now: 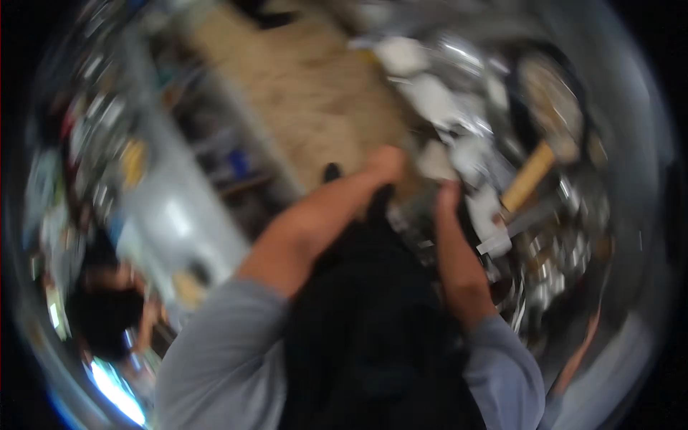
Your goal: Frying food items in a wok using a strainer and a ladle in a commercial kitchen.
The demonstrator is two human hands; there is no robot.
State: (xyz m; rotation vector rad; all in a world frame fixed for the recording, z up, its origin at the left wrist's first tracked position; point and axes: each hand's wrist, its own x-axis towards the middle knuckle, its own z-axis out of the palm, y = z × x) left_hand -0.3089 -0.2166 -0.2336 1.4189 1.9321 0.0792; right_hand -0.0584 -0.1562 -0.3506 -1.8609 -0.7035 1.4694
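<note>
The picture is strongly blurred by motion. My left hand (388, 161) hangs in front of my dark apron (376, 322), over the brown floor (301, 80). Whether it holds anything does not show. To its right is my right hand (447, 196), beside several whitish items (467, 156) that look like bags or containers; I cannot tell if it touches them. Its fingers are too smeared to make out. The dark toe of a shoe (332, 171) shows past my left forearm.
A shiny metal counter (177, 215) runs along my left, with loaded shelves (220, 134) under it. Another person's dark-haired head (105, 317) is at the lower left. On the right are a dark-rimmed round vessel (553, 102) and a yellowish wooden bar (529, 177). Someone's arm (580, 349) shows lower right.
</note>
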